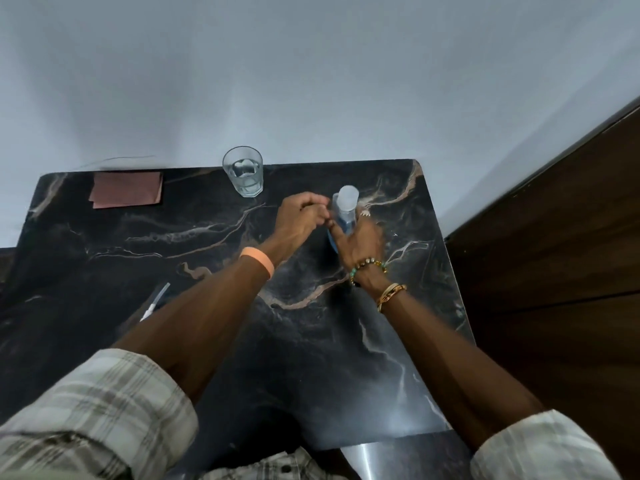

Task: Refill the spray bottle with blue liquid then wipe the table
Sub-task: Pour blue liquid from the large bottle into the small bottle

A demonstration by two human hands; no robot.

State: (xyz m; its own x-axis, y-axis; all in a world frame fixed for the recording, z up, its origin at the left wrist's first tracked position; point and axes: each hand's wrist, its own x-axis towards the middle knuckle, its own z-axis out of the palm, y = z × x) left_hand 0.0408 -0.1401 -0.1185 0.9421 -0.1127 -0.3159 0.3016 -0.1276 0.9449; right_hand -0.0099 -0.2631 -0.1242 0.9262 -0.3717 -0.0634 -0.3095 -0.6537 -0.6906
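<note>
A single wide-angle view came from a camera worn on the person's head, facing forward and steeply down onto a dark marble table. Both forearms ran up from the bottom corners, large in the frame, so the lens sat close above them. The left hand and right hand met just above the centre. The table's sides splayed outward toward the bottom; a pale wall filled the upper third.
</note>
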